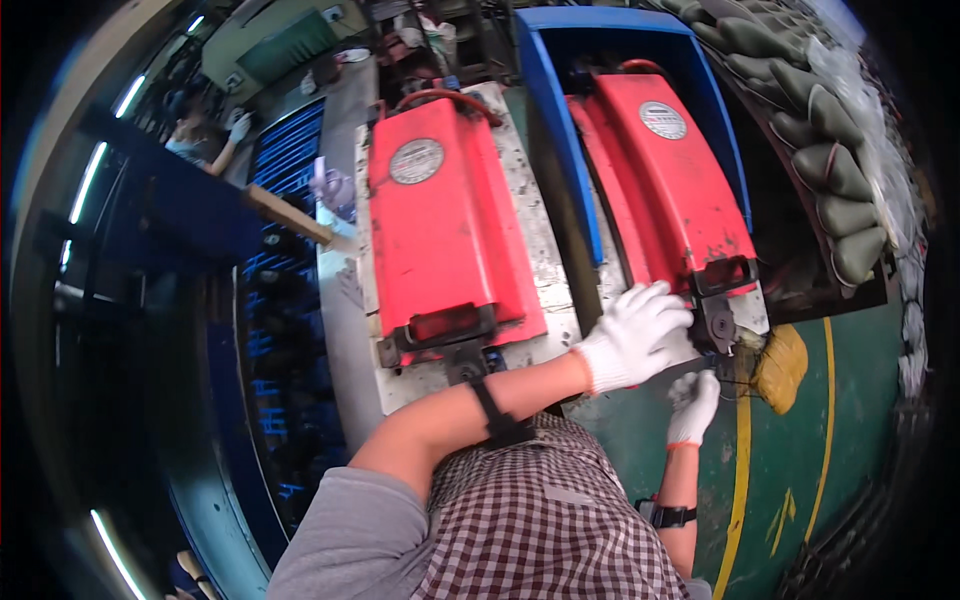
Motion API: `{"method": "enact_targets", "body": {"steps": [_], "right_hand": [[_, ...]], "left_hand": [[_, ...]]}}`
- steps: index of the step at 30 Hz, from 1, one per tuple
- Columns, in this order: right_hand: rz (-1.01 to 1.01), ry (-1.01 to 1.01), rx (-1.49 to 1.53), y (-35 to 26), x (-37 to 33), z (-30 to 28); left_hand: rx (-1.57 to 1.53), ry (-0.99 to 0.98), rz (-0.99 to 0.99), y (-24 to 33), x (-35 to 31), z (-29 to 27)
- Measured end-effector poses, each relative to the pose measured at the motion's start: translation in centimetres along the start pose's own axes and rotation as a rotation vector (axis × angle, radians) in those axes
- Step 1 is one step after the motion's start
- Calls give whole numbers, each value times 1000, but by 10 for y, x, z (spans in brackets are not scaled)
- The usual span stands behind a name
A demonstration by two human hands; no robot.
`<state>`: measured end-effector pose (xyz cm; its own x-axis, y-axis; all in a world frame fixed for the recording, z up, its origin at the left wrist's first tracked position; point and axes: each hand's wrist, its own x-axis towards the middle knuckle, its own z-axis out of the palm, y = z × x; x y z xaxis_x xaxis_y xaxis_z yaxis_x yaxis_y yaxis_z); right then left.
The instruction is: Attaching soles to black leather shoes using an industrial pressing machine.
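Right of centre, low, the right hand (693,408) curls; whether it grips anything I cannot tell. Beyond, the left hand (640,335) lies open by a red cover (672,185), upper right: ridged, scuffed (dark chips near its black handle (708,284)), bearing a round silvery plate (663,120).

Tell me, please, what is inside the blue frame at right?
A red casing with a round silver plate stands partly inside the blue frame, its near end sticking out. What lies beneath the red casing is covered and cannot be seen.
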<state>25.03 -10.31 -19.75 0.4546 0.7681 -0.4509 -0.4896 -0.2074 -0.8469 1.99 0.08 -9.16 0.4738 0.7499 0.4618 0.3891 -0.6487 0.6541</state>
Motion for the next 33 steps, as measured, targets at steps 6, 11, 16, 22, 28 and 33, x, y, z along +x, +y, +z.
{"method": "enact_targets", "body": {"steps": [6,11,16,22,28,33], "right_hand": [[157,-715,-639,16,-79,109],[-101,-1138,-1070,54,-104,174],[-326,-1155,-1518,49,-139,211],[-318,-926,-1466,61,-138,204],[-153,-917,-1336,62,-136,203],[-199,-894,-1342,65,-136,201]], "left_hand": [[146,77,-383,12,-103,-155],[520,-50,-409,-4,-160,-187],[649,-191,-561,-26,-149,-161],[659,-119,-538,-32,-147,-152],[625,-115,-555,-32,-149,-151],[611,-147,-585,-31,-148,-152]]}}
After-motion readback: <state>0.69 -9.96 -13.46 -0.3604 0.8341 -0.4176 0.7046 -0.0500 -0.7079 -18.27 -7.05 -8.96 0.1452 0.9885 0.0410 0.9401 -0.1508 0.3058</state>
